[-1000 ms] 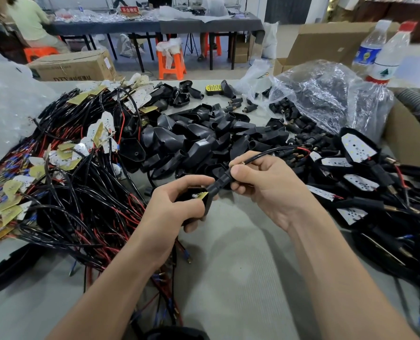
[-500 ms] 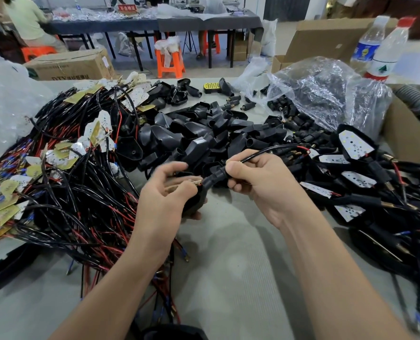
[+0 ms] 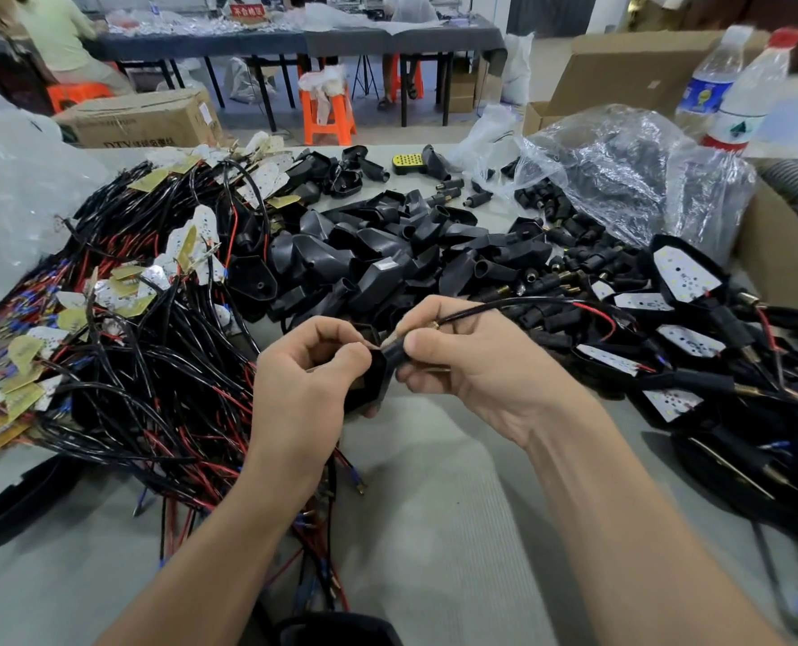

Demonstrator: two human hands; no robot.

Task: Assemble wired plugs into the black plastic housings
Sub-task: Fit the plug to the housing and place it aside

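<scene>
Two bare hands, the left hand and the right hand, grip one black plastic housing. Two clear plastic water bottles stand far right. One yellow perforated plate lies far back. At least two orange plastic stools show. At least five black housings fitted with white dotted boards lie right. The heap of empty black housings and the tangle of wired circuit boards are too many to count.
</scene>
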